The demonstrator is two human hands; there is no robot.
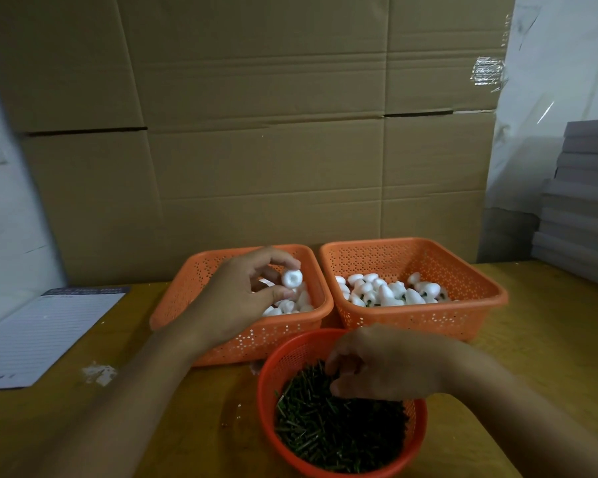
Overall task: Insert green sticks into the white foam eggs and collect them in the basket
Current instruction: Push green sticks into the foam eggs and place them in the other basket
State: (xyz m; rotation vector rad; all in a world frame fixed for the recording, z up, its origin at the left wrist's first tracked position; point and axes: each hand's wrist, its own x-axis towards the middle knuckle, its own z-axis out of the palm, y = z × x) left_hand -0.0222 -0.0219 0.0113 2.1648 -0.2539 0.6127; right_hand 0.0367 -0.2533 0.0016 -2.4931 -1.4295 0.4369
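- White foam egg (292, 279): pinched between the thumb and fingertips of the left hand (246, 298), its flat end with a small dimple turned toward the camera. It is held above the left orange basket (201, 277), over the loose foam eggs (287, 305) lying inside.
- Left hand: fingers curled round the egg, the forearm reaching in from the lower left across the table (152, 426).
- Right hand (380, 363): lowered into the round red basket (268, 377), fingers bent down into the pile of green sticks (332, 432). Whether they pinch a stick cannot be told, since the fingertips are hidden among the sticks.
- Round red basket: nearest the camera, just in front of the two orange baskets, heaped with short dark green sticks.
- Right orange basket (422, 257): just beside the left one, their rims nearly touching. It holds a heap of foam eggs with sticks (394, 291), bits of green showing under several of them.
- Lined notepad (45, 336): lying flat on the table at the left, well apart from the baskets.
- White crumbs (99, 372): a small patch on the table between the notepad and the left forearm.
- Cardboard boxes (256, 132): stacked as a wall behind the baskets.
- Grey stack (580, 208): piled at the right edge, behind the table.
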